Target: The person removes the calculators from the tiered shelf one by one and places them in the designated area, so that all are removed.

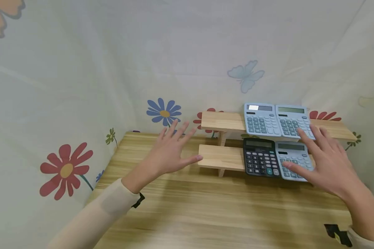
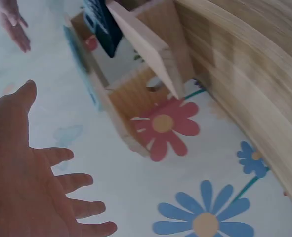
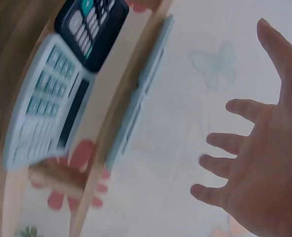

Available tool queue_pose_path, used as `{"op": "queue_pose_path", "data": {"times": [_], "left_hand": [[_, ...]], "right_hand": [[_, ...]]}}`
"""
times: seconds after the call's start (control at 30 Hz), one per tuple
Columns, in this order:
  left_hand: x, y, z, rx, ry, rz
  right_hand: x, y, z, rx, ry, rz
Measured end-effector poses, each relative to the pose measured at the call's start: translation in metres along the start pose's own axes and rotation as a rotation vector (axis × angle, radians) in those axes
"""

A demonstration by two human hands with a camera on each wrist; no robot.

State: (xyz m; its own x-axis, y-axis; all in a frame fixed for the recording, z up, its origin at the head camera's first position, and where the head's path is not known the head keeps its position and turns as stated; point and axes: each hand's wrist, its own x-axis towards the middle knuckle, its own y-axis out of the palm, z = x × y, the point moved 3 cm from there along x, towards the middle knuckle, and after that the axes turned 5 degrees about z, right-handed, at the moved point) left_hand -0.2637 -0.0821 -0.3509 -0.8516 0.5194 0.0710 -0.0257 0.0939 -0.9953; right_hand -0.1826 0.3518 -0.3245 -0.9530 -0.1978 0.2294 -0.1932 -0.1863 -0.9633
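My left hand (image 1: 166,152) hovers with spread fingers over the table, left of a two-tier wooden shelf (image 1: 222,121), and holds nothing. With its fingers apart, my right hand (image 1: 328,162) is in front of the shelf's right part, overlapping the calculators in the head view. Two light blue calculators, a left one (image 1: 261,121) and a right one (image 1: 291,114), lean side by side on the upper tier. Below them a black calculator (image 1: 260,157) stands beside another light blue calculator (image 1: 290,147), partly hidden by my right thumb. In the right wrist view, the palm (image 3: 269,173) is bare.
The wood-grain table (image 1: 180,214) runs under the shelf. Behind and to the left hangs a pale cloth (image 1: 187,52) printed with flowers and a butterfly. Bare wood shows on the lower tier (image 1: 221,157) left of the black calculator.
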Motion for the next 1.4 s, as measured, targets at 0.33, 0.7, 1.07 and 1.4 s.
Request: {"op": "queue_pose_path", "data": {"times": [0.33,0.7,1.07,1.4], "left_hand": [[-0.023,0.004,-0.061,-0.073,0.163,-0.076],[0.019,0.056,-0.123,-0.37,0.219,-0.033],[0.064,0.103,-0.145,-0.557,0.199,-0.055],[0.086,0.114,-0.164,-0.72,0.047,-0.042]], "right_hand": [[-0.037,0.021,-0.084,0.197,0.098,-0.148],[-0.022,0.084,-0.166,0.326,0.142,0.057],[-0.021,0.11,-0.181,0.251,0.13,0.065],[-0.027,0.123,-0.182,0.14,0.124,0.05]]}}
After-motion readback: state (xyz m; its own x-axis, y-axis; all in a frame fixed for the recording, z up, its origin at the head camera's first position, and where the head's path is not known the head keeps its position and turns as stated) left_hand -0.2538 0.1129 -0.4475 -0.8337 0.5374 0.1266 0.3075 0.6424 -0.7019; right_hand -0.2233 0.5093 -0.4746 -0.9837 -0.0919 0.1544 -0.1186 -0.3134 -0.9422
